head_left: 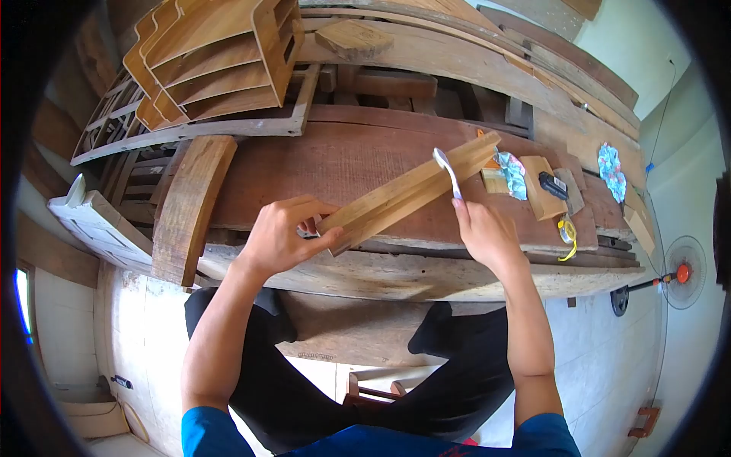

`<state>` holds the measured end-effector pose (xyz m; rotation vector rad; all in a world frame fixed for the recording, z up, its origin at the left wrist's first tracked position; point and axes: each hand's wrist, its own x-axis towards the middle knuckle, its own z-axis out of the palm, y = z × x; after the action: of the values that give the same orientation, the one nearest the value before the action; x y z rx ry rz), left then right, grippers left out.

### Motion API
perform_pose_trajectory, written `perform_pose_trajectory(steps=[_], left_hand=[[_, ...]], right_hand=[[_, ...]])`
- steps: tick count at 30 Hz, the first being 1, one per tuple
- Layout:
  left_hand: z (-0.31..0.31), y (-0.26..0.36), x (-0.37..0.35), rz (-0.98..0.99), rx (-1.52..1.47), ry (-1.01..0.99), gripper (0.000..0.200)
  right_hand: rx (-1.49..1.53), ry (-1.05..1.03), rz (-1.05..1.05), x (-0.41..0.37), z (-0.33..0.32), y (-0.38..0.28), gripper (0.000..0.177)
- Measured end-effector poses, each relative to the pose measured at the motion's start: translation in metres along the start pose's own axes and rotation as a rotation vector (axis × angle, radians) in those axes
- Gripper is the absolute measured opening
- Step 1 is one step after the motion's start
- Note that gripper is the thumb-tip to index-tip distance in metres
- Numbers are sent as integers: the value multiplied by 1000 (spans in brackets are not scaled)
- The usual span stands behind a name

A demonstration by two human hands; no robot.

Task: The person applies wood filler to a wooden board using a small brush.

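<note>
My left hand [283, 232] grips the near end of a long light wooden strip [415, 190], which slants up to the right above a thick reddish plank [343, 167]. My right hand [481, 228] pinches a thin white tool [448, 169], like a brush or spatula, with its tip resting on the middle of the strip. The strip looks like two slats held together. My black-trousered legs show below the bench.
A stacked wooden tray rack [221, 61] stands at the back left. A short curved board [190, 206] lies left of my hand. Small wood blocks, a black tool [553, 185], patterned cloth [611, 171] and a yellow tape [566, 231] sit at right. A fan [681, 272] stands on the floor.
</note>
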<state>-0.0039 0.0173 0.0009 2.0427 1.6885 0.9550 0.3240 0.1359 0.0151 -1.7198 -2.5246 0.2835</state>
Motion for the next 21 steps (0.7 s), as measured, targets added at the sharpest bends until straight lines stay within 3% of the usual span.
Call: perform_pose_trajectory(steps=[21], left_hand=[[4,-1,0,28,7,29,27]], right_hand=[[-53,54,-45,3,2,8,62]])
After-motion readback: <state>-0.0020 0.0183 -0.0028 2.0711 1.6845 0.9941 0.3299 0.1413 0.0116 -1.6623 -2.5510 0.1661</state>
